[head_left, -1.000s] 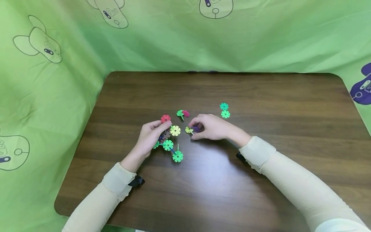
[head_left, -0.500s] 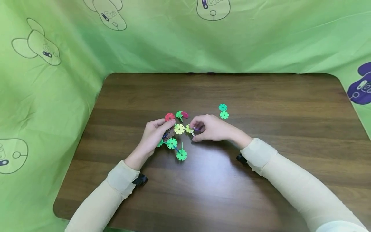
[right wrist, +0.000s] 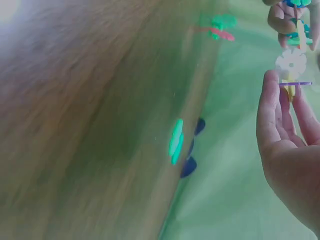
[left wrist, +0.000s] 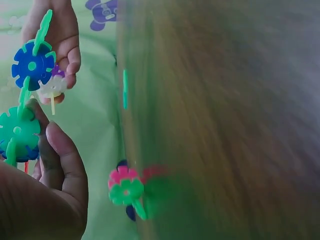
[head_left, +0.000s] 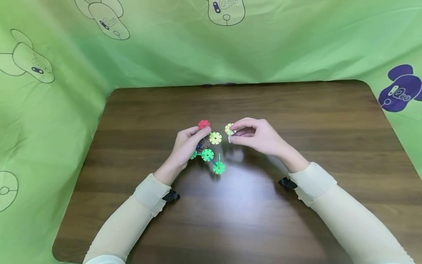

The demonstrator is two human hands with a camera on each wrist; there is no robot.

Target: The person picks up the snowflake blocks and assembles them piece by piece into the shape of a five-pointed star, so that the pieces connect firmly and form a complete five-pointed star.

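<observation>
In the head view my left hand [head_left: 184, 148] grips a chain of interlocking snowflake discs between thumb and fingers. The chain has a red disc [head_left: 204, 125], a yellow disc [head_left: 215, 138], a brown disc partly covered, and several green discs [head_left: 207, 155]. Blue discs [left wrist: 32, 65] join green ones in the left wrist view. To its right, my right hand [head_left: 263, 136] pinches a small cluster made of a yellow disc [head_left: 229, 128], a whitish disc [right wrist: 291, 62] and a purple disc [right wrist: 296, 83]. A narrow gap separates the cluster from the chain.
On the wooden table [head_left: 237, 220] lie a green and pink joined piece [left wrist: 126, 187] and a pair of green discs [right wrist: 176, 141], both hidden behind the hands in the head view. A green printed cloth [head_left: 263, 44] hangs along the back and left.
Both hands have risen off the table, carrying the chain and the small cluster, and shifted right in the head view. The head view itself has turned slightly.
</observation>
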